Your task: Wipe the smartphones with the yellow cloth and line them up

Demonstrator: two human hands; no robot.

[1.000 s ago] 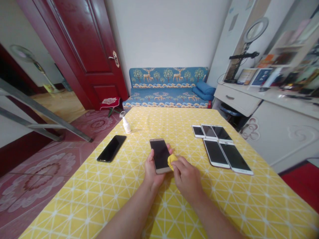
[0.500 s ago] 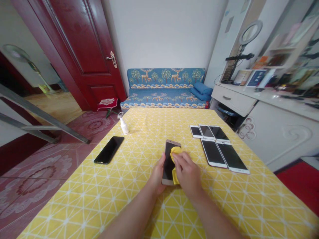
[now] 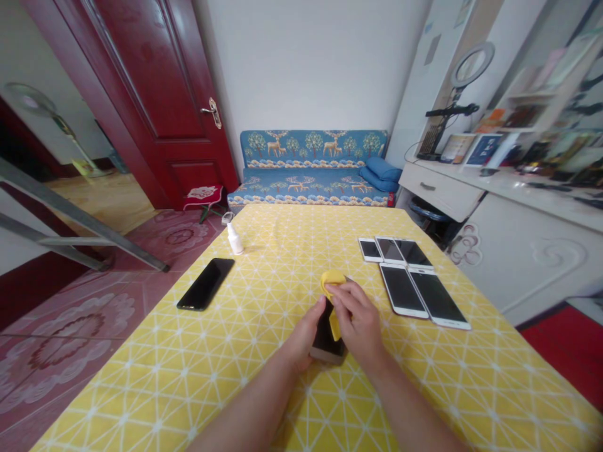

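Between your left grip and right grip, a soft matt cloth touches a phone of glossy glass and satin metal; below lies a matt woven tablecloth.

The worktop is covered by a yellow tablecloth printed with a white triangle lattice; a black smartphone lies flat on it, screen up, near the left edge; beyond that phone, toward the far edge, a small white spray bottle stands upright; well to the right of the black smartphone, five more phones lie screen up in two rows: three smaller smartphones side by side in the far row, and two larger smartphones side by side in the near row; between those rows and the black smartphone, a gold-edged smartphone sits low over the cloth, partly hidden.
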